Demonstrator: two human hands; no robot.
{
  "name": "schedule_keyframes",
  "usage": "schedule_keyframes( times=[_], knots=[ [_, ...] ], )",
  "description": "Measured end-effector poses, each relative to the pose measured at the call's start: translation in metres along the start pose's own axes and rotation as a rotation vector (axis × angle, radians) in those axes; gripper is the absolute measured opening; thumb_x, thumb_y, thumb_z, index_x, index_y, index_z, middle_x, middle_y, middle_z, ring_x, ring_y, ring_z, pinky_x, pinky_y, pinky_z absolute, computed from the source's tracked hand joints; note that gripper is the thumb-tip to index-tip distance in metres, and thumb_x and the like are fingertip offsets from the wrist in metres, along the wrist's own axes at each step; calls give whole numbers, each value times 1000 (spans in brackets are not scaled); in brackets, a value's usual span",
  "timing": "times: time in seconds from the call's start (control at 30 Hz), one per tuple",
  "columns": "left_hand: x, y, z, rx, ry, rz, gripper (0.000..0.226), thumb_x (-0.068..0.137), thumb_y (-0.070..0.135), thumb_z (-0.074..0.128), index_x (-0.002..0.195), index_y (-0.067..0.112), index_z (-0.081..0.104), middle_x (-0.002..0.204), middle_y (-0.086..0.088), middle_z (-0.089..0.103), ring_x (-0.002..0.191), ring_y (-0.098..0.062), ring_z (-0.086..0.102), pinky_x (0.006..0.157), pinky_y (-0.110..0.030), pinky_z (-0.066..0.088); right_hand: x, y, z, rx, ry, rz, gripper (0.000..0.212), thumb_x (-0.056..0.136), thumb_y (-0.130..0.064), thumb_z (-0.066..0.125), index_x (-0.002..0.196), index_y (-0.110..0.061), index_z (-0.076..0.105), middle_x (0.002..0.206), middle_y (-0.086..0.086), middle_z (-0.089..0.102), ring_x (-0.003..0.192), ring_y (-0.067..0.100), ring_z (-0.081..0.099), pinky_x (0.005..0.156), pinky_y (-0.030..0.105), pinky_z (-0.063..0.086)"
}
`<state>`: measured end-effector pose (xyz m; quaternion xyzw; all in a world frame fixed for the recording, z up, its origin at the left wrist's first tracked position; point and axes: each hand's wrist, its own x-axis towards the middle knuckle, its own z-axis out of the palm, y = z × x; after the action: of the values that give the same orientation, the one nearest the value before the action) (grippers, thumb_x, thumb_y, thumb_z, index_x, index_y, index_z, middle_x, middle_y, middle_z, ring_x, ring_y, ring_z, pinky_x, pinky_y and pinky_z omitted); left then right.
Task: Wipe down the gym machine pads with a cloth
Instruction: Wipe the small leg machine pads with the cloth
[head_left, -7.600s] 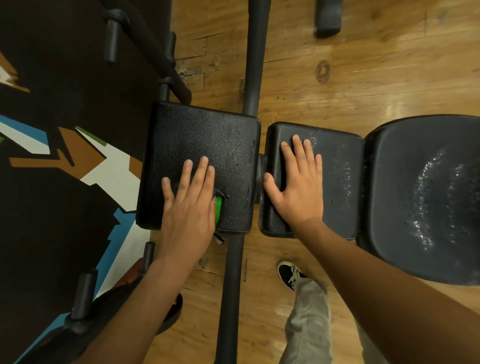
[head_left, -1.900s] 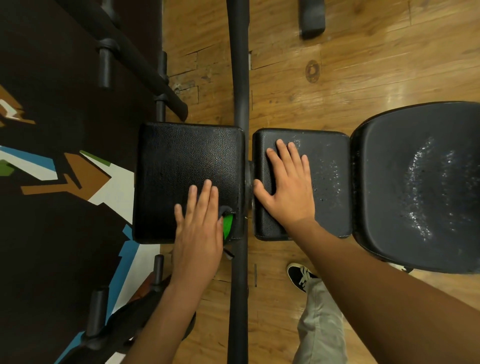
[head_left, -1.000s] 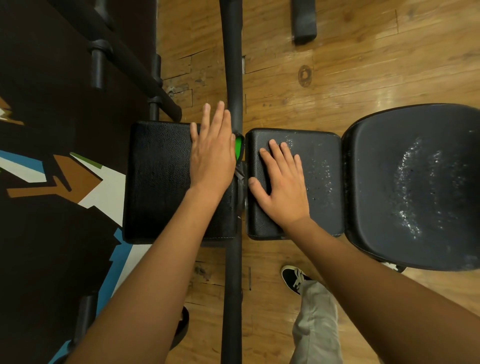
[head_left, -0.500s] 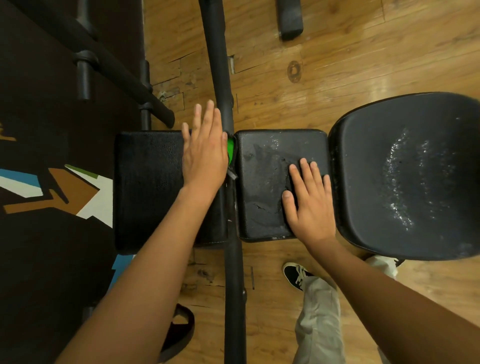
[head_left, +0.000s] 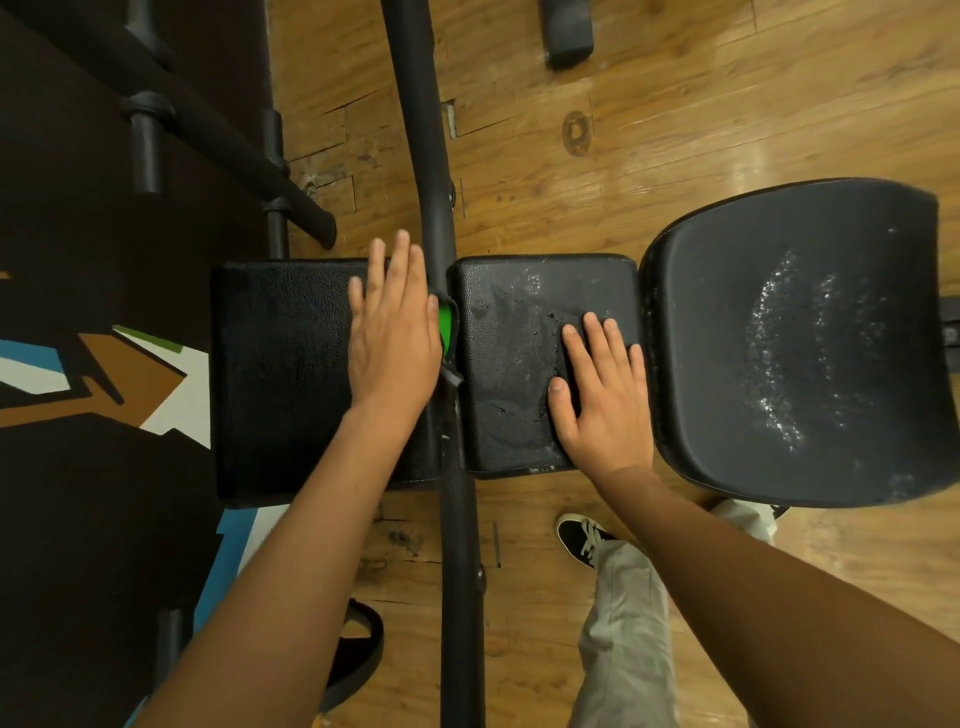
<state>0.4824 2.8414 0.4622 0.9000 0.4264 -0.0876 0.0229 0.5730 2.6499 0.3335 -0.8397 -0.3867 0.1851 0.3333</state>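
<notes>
Our left hand (head_left: 395, 332), fingers straight, presses the cloth (head_left: 445, 326) at the right edge of the left pad (head_left: 280, 364). Our right hand (head_left: 605, 400) lies flat, empty, on the middle pad (head_left: 509, 374). We judge this mid-wipe; next the cloth should cross to that wet pad.

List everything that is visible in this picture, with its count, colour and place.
bar: one, black, top to bottom, left of centre
seat: one, black with droplets, right
left pad: one, black, left of the bar
middle pad: one, black with wet streaks, between bar and seat
cloth: one, green, at the left pad's right edge
rack bars: several, black, upper left
block: one, black, top edge
floor: one, brown wood, beneath everything
mat: one, black with coloured shapes, left
shoe: one, black with white laces, below the middle pad
trouser leg: one, grey, bottom
left hand: one, flat on the cloth
right hand: one, flat on the middle pad
</notes>
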Motion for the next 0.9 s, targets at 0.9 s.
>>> schedule_keyframes(
  times=[0.9],
  knots=[
    [43,1,-5,45,20,18,53,110,20,31,161,9,18,171,-7,7,157,-24,-1,128,-46,6,1,0,0,12,14,5,58,104,-39,40,158,-20,36,169,2,24,158,20,9,128,50,9]
  ],
)
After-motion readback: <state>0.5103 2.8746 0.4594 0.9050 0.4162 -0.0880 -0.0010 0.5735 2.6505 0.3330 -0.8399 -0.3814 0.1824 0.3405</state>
